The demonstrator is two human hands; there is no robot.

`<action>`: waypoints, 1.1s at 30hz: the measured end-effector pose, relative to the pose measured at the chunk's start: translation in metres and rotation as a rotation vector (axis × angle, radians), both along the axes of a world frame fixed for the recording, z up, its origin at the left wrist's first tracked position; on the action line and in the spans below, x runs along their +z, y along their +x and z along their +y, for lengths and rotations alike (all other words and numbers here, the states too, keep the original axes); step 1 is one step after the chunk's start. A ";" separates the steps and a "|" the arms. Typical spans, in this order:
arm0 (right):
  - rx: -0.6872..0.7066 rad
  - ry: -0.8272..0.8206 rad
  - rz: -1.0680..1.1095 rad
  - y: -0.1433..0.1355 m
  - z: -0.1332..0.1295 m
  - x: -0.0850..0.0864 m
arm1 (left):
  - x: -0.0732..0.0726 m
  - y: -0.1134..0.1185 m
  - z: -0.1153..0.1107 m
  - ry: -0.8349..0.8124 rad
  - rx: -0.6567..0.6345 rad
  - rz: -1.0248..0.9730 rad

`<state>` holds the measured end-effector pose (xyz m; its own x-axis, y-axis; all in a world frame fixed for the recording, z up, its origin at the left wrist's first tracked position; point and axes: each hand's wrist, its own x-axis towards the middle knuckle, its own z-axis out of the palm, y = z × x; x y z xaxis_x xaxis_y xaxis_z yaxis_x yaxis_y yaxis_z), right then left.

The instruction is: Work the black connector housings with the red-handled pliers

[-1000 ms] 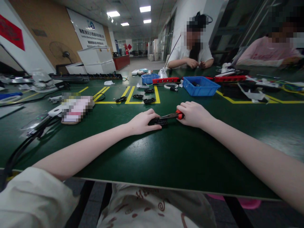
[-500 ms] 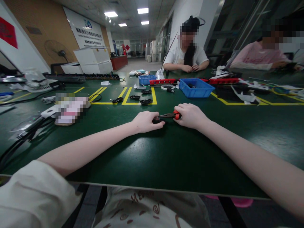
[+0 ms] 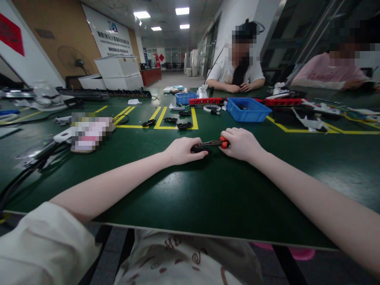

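1. Head view: the large blue bin point(image 3: 249, 111) serves as landmark; the black part point(image 3: 198, 149) being worked on sits nearer the wearer than the bin and to its left, over the green table point(image 3: 190, 190).
2. The left hand point(image 3: 182, 151) has its thumb and fingers closed around that part, covering much of it. The right hand point(image 3: 239, 143), directly on the bin's near side, is wrapped around the red handles of the pliers point(image 3: 212, 143), whose nose points left to the part. Whether the jaws bite on it or merely touch it is too small to tell.
3. The likeliest trouble is a slip: a hard pull or twist on a poor bite could send the nose into the left thumb or fingertips, which lie close by. Too much squeeze might crack or mark the part; a loose left hold could let it turn.
4. Both forearms slant inward from the table's near edge, hands near each other but apart, right knuckles uppermost, left thumb on the wearer's side.
5. Other black parts point(image 3: 184, 126) lie left of the bin.
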<state>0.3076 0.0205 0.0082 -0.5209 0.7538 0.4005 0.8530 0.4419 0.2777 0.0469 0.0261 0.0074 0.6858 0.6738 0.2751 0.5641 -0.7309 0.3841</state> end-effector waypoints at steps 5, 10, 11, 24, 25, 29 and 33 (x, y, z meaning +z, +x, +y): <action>0.004 0.031 0.027 0.002 0.001 -0.001 | -0.001 -0.001 0.001 -0.013 -0.018 -0.045; 0.048 0.107 0.081 0.004 0.001 -0.002 | -0.001 -0.001 0.001 0.010 -0.022 -0.067; 0.051 0.117 0.092 0.005 0.001 -0.002 | -0.002 -0.001 0.001 0.017 -0.027 -0.072; 0.041 0.175 0.093 0.009 0.005 -0.004 | -0.006 -0.001 0.005 0.046 -0.062 -0.113; 0.039 0.175 0.078 0.009 0.005 -0.004 | -0.006 -0.001 0.005 0.049 -0.061 -0.111; 0.048 0.170 0.028 0.008 0.005 -0.004 | -0.005 -0.001 0.005 0.021 -0.058 -0.126; 0.046 0.142 0.026 0.006 0.004 -0.004 | -0.004 -0.002 0.003 -0.002 -0.049 -0.112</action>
<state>0.3132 0.0242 0.0042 -0.5420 0.6640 0.5151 0.8403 0.4390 0.3182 0.0450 0.0294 0.0039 0.6827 0.6410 0.3508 0.4814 -0.7557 0.4440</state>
